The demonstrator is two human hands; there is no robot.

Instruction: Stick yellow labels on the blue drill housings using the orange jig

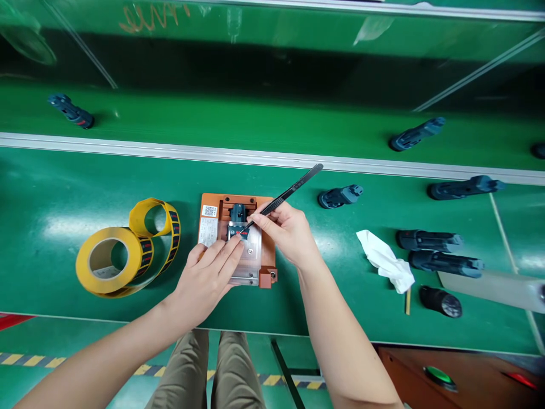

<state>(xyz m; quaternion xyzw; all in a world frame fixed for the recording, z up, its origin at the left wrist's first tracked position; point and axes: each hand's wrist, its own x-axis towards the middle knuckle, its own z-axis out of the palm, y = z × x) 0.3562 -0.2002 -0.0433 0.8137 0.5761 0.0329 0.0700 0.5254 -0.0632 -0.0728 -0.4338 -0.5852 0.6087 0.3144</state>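
Near the middle of the green bench lies an orange fixture with a clear plate on it. A dark blue tool part sits in the fixture, with a dark label at its lower end. My right hand pinches black tweezers, their tips down at the label. My left hand lies over the clear plate with its fingers stretched out, fingertips beside the label. Left of the fixture stands a yellow roll of labels, its loose strip curling up and round.
Dark tool housings stand on the right of the bench, beside a crumpled white cloth and a black round part. More housings lie beyond the metal rail. A green button is at the lower right.
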